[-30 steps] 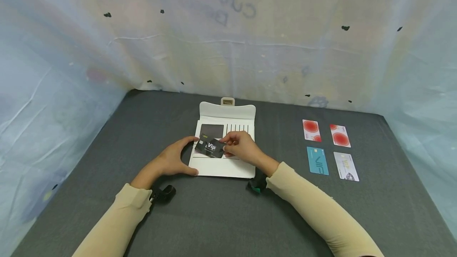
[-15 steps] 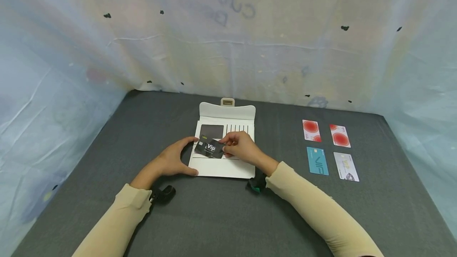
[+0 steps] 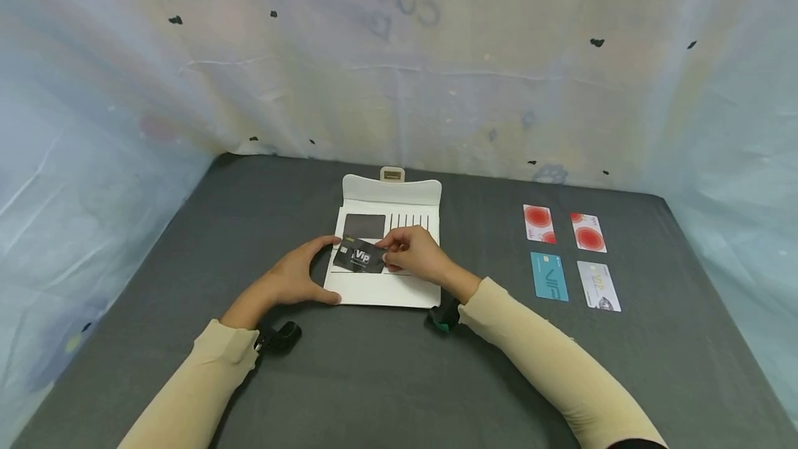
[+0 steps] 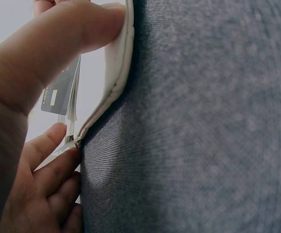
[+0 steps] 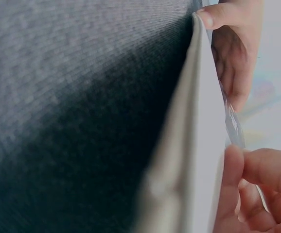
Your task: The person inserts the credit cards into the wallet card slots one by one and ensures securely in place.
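A white wallet (image 3: 378, 290) lies unfolded on the grey cloth in the head view, its flap turned away from me. My right hand (image 3: 414, 253) pinches the right end of a black VIP card (image 3: 358, 257), tilted over the wallet's left half. My left hand (image 3: 297, 276) is spread at the wallet's left side. Its thumb presses the near left corner in the left wrist view, while the other fingers touch the left edge. In the right wrist view, the fingers (image 5: 234, 167) of the right hand stand over the wallet's white edge; the card is mostly hidden there.
On the right lie two red-and-white cards (image 3: 539, 223), a teal VIP card (image 3: 549, 276) and a silver-white VIP card (image 3: 599, 286). A dark window (image 3: 365, 226) and several slots (image 3: 408, 219) show inside the wallet. A pale sheet (image 3: 399, 89) hangs behind the table.
The head view has shifted slightly, so everything sits a little further left and higher. The black card stays pinched over the wallet, and both hands keep nearly the same pose.
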Demonstrator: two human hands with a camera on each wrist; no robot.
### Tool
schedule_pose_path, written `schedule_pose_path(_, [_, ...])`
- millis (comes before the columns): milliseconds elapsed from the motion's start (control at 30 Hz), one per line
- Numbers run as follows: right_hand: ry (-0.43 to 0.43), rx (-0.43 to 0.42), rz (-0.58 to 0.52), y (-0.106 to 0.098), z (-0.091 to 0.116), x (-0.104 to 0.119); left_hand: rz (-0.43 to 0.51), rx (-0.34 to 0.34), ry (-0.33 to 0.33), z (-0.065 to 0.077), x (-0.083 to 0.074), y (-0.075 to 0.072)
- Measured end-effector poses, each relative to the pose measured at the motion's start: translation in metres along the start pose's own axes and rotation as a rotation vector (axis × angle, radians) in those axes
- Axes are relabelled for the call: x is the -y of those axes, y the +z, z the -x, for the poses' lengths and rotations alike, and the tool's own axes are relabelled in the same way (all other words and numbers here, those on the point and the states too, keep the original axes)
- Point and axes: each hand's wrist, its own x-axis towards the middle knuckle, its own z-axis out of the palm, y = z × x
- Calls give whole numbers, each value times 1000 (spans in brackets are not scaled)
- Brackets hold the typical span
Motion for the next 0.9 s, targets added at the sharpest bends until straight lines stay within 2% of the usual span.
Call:
schedule_pose_path(267, [-5,10,48,1,0,3,-7,-2,-7,0,-1,-2])
schedule_pose_path(333, [0,15,71,1,3,12,-5,2,-13,0,-2,-2])
schedule_pose_path(500, [-2,8,131,1,4,12,-1,14,-16,-1,-3,-2])
schedule_pose_path(567, [-4,4,148,1,0,4,0,18,-16,-1,-4,-3])
schedule_pose_path(900, [4,-9,203,2,1,8,13,21,-24,-1,-3,-1])
